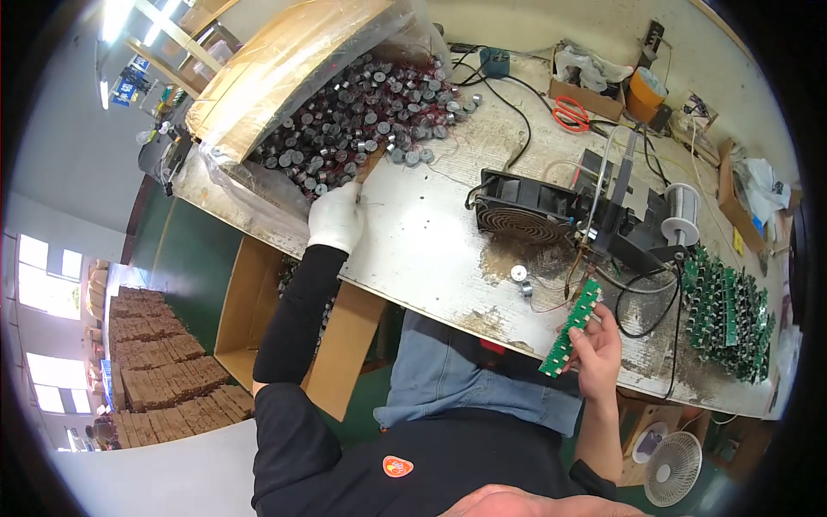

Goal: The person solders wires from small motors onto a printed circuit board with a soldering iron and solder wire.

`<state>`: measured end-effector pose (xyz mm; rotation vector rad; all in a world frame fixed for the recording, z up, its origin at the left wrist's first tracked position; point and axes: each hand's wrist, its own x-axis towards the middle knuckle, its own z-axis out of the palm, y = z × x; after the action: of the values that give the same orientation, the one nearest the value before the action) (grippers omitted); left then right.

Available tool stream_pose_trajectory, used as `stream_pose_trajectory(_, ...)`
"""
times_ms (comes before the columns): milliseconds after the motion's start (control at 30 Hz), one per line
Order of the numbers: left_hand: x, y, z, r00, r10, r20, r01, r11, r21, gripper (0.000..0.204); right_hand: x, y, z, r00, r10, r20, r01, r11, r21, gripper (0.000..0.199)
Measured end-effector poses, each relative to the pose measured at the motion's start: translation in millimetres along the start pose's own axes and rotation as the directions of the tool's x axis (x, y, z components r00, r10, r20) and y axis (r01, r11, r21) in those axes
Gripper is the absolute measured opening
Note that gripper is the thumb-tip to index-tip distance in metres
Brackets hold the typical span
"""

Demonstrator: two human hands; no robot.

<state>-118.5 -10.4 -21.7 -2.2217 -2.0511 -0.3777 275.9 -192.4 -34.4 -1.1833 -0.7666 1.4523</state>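
Note:
My left hand (336, 215), in a white glove, reaches into the edge of a heap of small round metal coil parts with red wires (362, 121) spilling from a plastic-lined cardboard box (276, 65). Whether its fingers pinch a part is hidden. My right hand (596, 349), bare, holds a long narrow green circuit board (571, 326) upright near the table's front edge, just below a black soldering fixture (616, 220). Two loose round coil parts (520, 277) lie on the white worktable (413, 241) beside the board.
A black square fan (521, 211) stands next to the fixture, with a spool of solder wire (680, 211) to its right. Stacked green boards (728, 314) fill the right end. Orange scissors (568, 112), cables and small boxes lie at the back. An open carton (258, 310) sits below the table.

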Motion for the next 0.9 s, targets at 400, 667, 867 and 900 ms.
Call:
stream_pose_trajectory(400, -12.7, 14.5, 16.6, 0.973, -0.177, 0.150, 0.232, 0.745, -0.625, 0.026, -0.5, -1.1, -2.9, 1.000, -0.001, 0.013, 0.001, 1.000, 0.000, 0.042)
stream_pose_trajectory(667, -53.5, 67.5, -11.1, 0.982, -0.130, 0.140, 0.191, 0.614, -0.766, 0.027, 0.5, -5.0, -1.3, 0.999, 0.008, 0.039, -0.008, 1.000, 0.008, 0.045)
stream_pose_trajectory(867, -51.9, 57.0, -42.1, 0.967, -0.153, -0.205, 0.066, 0.924, -0.377, 0.038, 0.5, -3.9, -2.5, 1.000, 0.013, 0.026, -0.012, 0.999, -0.037, 0.045)
stream_pose_trajectory(900, -45.7, 51.4, -45.3, 0.981, -0.139, -0.139, 0.093, 0.952, -0.292, 0.037, 0.6, -3.7, -2.8, 0.999, 0.013, 0.031, -0.012, 0.999, -0.036, 0.045)
